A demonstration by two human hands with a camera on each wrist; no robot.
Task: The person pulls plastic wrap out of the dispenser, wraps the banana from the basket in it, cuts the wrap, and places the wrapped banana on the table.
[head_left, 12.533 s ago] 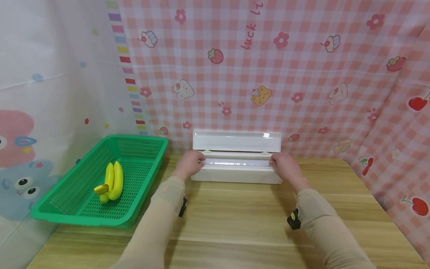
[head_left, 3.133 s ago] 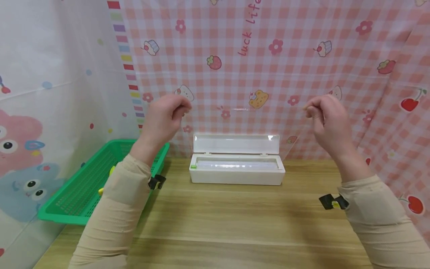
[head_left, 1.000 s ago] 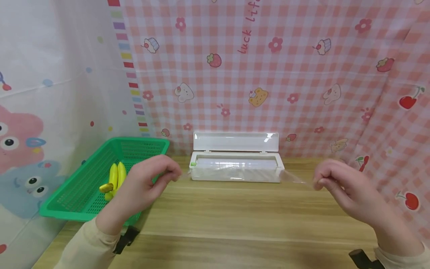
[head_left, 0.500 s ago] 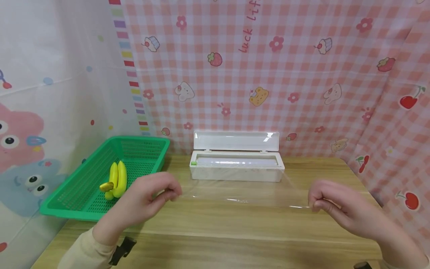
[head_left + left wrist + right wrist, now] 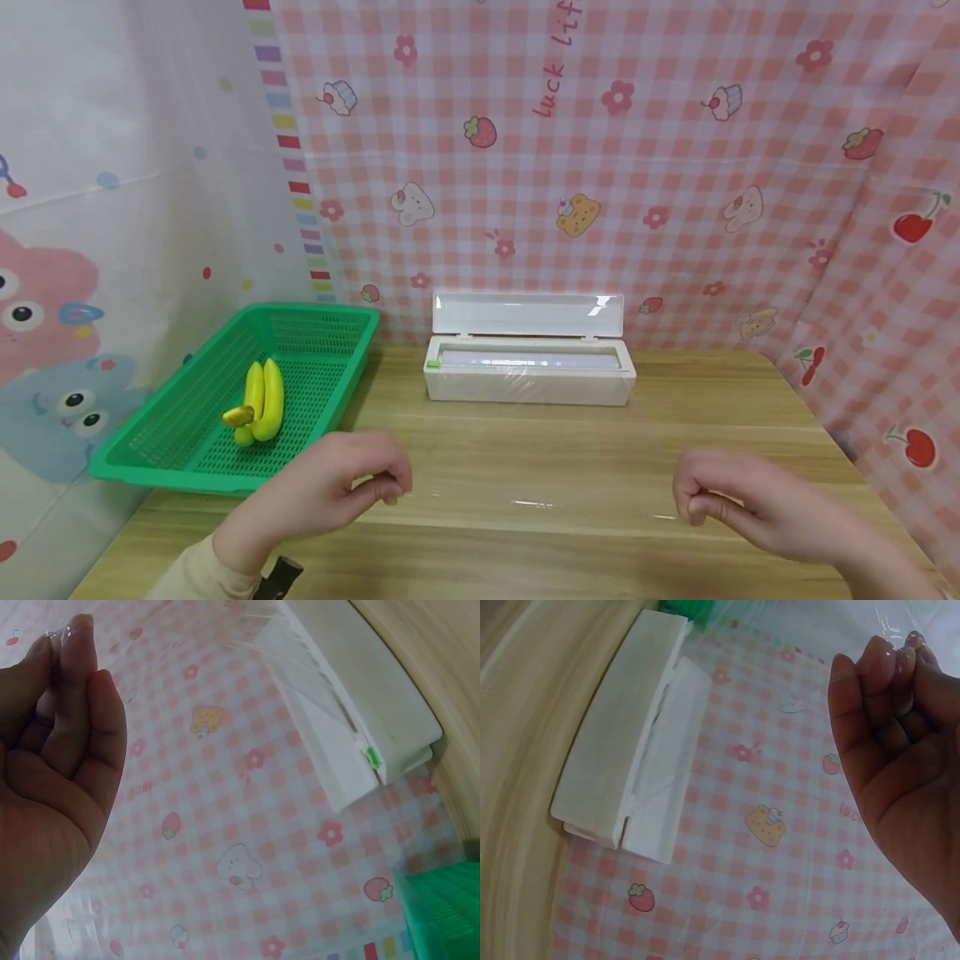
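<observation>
On the pink checked cloth (image 5: 450, 75) behind the table (image 5: 510, 567), I can read the word "luck" (image 5: 551, 89) and, following it, "lif", where the top border of my head view cuts the writing. The letters are red and run steeply upward.

My left hand (image 5: 337, 479) and my right hand (image 5: 757, 500) are held above the table, well apart, both nearer to me than the white box (image 5: 528, 388). Each wrist is bent, with the fingers curling down to meet the thumb. Between thumb and fingertips, each hand pinches the clear film (image 5: 534, 503); in both wrist views it glints at the fingertips. The film extends from the box to my hands, and because it is so transparent, I see it mostly by its shine.

The box has its lid (image 5: 527, 315) raised at the back, and inside lies a pale roll (image 5: 525, 360). A small green piece (image 5: 433, 364) sits at its left end. To the left, the green basket (image 5: 187, 482) contains yellow bananas (image 5: 267, 404), lying on its perforated bottom.
</observation>
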